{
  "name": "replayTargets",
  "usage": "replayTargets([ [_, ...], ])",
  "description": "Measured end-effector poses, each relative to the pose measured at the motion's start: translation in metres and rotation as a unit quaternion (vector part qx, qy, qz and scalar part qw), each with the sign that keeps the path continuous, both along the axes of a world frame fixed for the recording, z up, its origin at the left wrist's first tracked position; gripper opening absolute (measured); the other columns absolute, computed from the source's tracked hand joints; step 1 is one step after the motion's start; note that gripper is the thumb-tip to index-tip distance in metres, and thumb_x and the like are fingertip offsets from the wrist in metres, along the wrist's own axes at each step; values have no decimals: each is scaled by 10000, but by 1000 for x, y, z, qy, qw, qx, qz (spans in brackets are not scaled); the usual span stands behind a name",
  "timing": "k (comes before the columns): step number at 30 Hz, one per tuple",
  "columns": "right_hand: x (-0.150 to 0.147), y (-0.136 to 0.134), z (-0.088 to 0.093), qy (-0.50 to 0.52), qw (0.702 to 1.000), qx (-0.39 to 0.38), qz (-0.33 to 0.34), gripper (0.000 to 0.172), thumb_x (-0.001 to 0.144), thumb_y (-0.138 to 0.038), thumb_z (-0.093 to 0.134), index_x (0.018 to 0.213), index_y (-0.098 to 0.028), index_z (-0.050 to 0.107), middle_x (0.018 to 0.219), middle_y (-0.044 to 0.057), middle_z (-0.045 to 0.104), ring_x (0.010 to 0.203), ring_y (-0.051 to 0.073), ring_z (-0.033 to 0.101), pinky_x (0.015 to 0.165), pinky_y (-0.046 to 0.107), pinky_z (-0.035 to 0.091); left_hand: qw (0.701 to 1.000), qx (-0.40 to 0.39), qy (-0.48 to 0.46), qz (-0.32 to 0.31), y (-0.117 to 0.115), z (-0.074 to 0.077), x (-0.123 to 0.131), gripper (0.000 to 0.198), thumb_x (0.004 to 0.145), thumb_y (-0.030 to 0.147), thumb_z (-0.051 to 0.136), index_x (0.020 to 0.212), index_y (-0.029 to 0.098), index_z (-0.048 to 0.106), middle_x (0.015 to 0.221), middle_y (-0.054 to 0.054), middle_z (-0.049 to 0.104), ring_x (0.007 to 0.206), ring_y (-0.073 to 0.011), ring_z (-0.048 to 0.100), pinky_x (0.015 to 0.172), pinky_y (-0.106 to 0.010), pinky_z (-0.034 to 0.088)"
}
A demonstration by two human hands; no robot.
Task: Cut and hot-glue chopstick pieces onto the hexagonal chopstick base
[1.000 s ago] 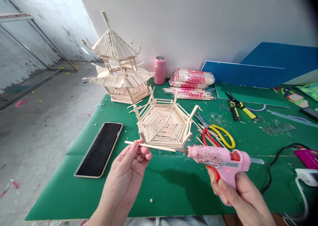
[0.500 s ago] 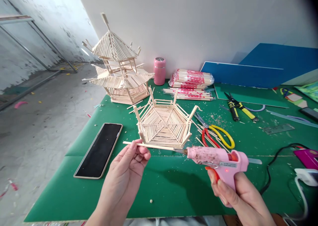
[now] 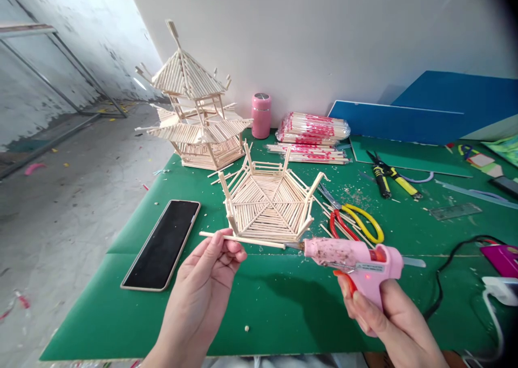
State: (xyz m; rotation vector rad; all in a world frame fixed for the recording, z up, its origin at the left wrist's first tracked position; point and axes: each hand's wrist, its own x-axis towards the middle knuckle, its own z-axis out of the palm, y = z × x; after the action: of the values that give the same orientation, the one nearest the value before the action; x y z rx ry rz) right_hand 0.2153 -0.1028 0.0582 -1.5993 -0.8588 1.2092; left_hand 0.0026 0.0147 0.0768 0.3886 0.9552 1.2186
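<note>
Between thumb and fingers, my left hand point(image 3: 206, 281) pinches a thin wooden stick point(image 3: 259, 242), which lies roughly level in front of a hexagonal stick platform point(image 3: 269, 203) with upright posts and low rails. My right hand point(image 3: 376, 314) is wrapped round a pink hot glue gun point(image 3: 348, 254), fingers at its orange trigger. The gun's metal nozzle points left, at the right end of the stick; whether they touch is too small to tell. Behind the platform, to the left, stands a tiered stick pagoda point(image 3: 194, 109).
A phone point(image 3: 162, 244) lies left of my left hand. Red-and-yellow scissors point(image 3: 356, 222) and loose sticks are right of the platform. Farther back are a pink flask point(image 3: 261, 117), wrapped stick bundles point(image 3: 313, 129), yellow-black pliers point(image 3: 390, 179) and blue boards point(image 3: 396, 121). A black cable point(image 3: 439, 281) runs at right.
Both hands hold nearly the same pose, with the stick and glue gun almost unmoved. The whole view has shifted very slightly.
</note>
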Motion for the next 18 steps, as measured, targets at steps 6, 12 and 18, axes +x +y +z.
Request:
replayTargets([
  [6, 10, -6, -11, 19, 998, 2, 60, 224, 829, -405, 510, 913, -208, 575, 661, 11, 522, 525, 101, 446, 476, 227, 395, 999, 26, 26, 20, -1, 1, 2, 168, 636, 236, 740, 733, 110, 690, 608, -32, 640, 592, -111, 584, 570, -191, 513],
  [12, 27, 5, -3, 63, 989, 105, -81, 157, 832, -337, 513, 939, -236, 569, 595, -20, 508, 489, 89, 413, 468, 227, 398, 996, 53, 64, 19, -6, -1, 1, 181, 658, 267, 724, 767, 124, 702, 613, -38, 657, 606, -127, 600, 583, -206, 519],
  [18, 109, 31, -14, -227, 934, 71, -267, 138, 747, -335, 611, 832, -242, 554, 743, -8, 570, 583, 129, 534, 565, 279, 467, 996, -5, 61, -61, -22, -10, 8, 192, 666, 267, 720, 792, 124, 698, 634, -56, 676, 625, -145, 620, 621, -222, 511],
])
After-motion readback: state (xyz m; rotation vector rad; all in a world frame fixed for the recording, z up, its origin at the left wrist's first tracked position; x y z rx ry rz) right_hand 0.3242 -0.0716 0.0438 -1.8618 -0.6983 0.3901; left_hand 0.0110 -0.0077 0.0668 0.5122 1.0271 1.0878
